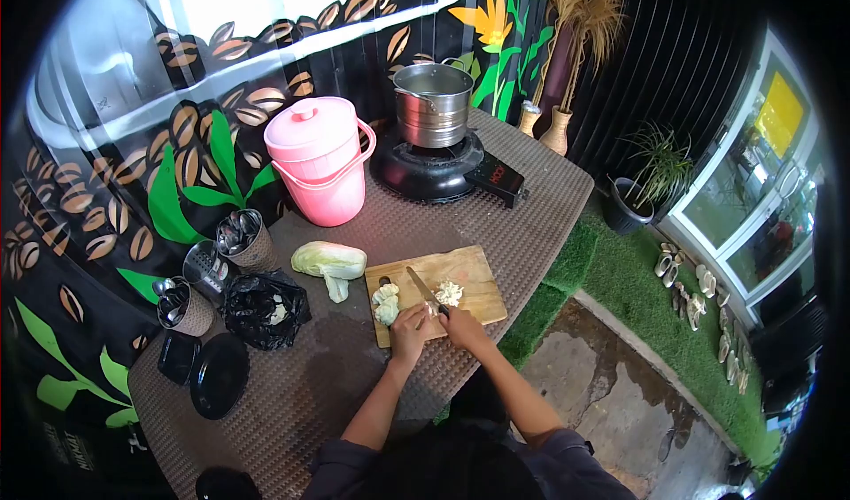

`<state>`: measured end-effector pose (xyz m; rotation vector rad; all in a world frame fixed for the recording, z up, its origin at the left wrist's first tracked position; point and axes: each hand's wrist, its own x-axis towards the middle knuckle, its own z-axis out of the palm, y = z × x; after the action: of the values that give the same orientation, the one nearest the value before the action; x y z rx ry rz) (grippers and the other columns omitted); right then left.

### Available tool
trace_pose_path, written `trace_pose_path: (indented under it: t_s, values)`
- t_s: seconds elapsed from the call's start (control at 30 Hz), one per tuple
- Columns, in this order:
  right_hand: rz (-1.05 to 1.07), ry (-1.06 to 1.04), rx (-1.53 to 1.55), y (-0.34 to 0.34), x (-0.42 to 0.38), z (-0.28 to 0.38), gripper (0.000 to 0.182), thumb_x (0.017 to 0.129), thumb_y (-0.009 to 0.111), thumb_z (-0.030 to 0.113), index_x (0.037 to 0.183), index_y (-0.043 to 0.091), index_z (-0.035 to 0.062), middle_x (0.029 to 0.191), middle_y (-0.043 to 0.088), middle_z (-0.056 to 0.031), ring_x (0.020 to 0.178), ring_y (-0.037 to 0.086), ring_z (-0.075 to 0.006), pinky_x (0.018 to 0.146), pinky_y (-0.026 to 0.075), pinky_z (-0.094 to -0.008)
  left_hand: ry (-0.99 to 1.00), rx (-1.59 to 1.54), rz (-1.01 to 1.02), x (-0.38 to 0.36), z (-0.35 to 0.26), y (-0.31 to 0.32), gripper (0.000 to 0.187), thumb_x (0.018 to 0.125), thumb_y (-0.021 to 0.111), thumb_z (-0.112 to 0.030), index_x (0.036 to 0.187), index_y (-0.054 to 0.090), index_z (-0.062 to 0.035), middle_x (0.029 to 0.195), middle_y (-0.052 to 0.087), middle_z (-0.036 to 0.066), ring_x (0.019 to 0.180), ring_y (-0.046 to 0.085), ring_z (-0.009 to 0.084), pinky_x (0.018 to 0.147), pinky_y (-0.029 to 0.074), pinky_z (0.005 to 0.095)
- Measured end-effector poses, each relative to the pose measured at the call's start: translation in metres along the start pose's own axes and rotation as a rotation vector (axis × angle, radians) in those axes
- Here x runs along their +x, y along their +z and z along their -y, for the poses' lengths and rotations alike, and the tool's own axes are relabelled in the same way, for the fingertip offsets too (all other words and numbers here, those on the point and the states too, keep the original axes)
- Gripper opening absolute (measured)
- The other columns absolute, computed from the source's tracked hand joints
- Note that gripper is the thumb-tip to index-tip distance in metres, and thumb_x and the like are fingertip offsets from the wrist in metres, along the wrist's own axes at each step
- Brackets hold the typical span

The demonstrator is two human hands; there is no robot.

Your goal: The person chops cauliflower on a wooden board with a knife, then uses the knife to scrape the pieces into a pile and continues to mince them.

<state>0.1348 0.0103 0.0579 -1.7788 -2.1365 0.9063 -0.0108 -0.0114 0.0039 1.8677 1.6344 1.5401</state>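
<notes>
While right hand (463,330) clamps knife (420,283), left hand (409,330) curls beside blade, hold unclear; chopped pile (450,293) lies just beyond right hand, larger pieces (387,310) beyond left.

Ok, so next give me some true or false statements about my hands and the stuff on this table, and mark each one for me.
1. The right hand grips the knife. True.
2. The chopped pieces lie on the cutting board. True.
3. The left hand is inside the black plastic bag. False: it is at the cutting board, close to the knife.
4. The metal pot stands on the floor. False: it sits on the black stove.
5. The pink bucket has its lid on. True.
6. The cabbage is inside the metal pot. False: it lies on the table, beside the cutting board.
</notes>
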Motion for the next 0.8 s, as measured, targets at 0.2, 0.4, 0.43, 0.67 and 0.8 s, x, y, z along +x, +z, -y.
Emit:
trace_pose_path:
  t_s: [0.2, 0.4, 0.43, 0.67, 0.8]
  values:
    - [-0.021, 0.038, -0.024, 0.000, -0.019, 0.011, 0.040, 0.093, 0.050, 0.034, 0.103, 0.055, -0.0041, 0.089, 0.063, -0.0315, 0.086, 0.062, -0.0464, 0.077, 0.049, -0.0531, -0.023, -0.004, 0.035, -0.001, 0.002, 0.001, 0.015, 0.077, 0.069, -0.002, 0.091, 0.071, 0.0029, 0.099, 0.069, 0.014, 0.093, 0.066, 0.0283, 0.082, 0.053, 0.0343]
    - [-0.133, 0.105, -0.084, 0.027, -0.025, 0.016, 0.038, 0.093, 0.052, 0.035, 0.102, 0.054, -0.0018, 0.085, 0.065, -0.0276, 0.081, 0.064, -0.0448, 0.073, 0.051, -0.0530, -0.011, 0.003, 0.035, 0.000, 0.001, 0.001, 0.014, 0.078, 0.068, -0.002, 0.091, 0.071, 0.0028, 0.099, 0.069, 0.014, 0.095, 0.066, 0.0281, 0.083, 0.053, 0.0344]
    - [-0.133, 0.107, -0.084, 0.030, -0.023, 0.014, 0.038, 0.093, 0.052, 0.035, 0.102, 0.054, -0.0018, 0.085, 0.065, -0.0276, 0.081, 0.064, -0.0448, 0.073, 0.051, -0.0530, -0.009, 0.004, 0.035, 0.000, 0.001, 0.000, 0.014, 0.079, 0.068, -0.002, 0.091, 0.071, 0.0030, 0.099, 0.069, 0.014, 0.095, 0.066, 0.0281, 0.083, 0.053, 0.0344]
    - [-0.091, 0.050, -0.079, 0.016, -0.004, 0.004, 0.038, 0.093, 0.050, 0.037, 0.108, 0.055, 0.0021, 0.087, 0.065, -0.0267, 0.083, 0.064, -0.0440, 0.074, 0.051, -0.0524, -0.010, -0.005, 0.016, -0.001, -0.001, -0.001, 0.014, 0.079, 0.068, -0.003, 0.091, 0.070, 0.0031, 0.099, 0.069, 0.015, 0.094, 0.066, 0.0285, 0.082, 0.053, 0.0348]
    - [0.012, 0.024, -0.049, -0.006, -0.004, 0.007, 0.039, 0.093, 0.049, 0.036, 0.107, 0.058, 0.0001, 0.091, 0.065, -0.0276, 0.087, 0.062, -0.0449, 0.076, 0.049, -0.0520, -0.023, -0.037, 0.003, -0.001, -0.001, -0.001, 0.014, 0.079, 0.068, -0.004, 0.091, 0.070, 0.0030, 0.098, 0.069, 0.015, 0.092, 0.067, 0.0290, 0.080, 0.054, 0.0348]
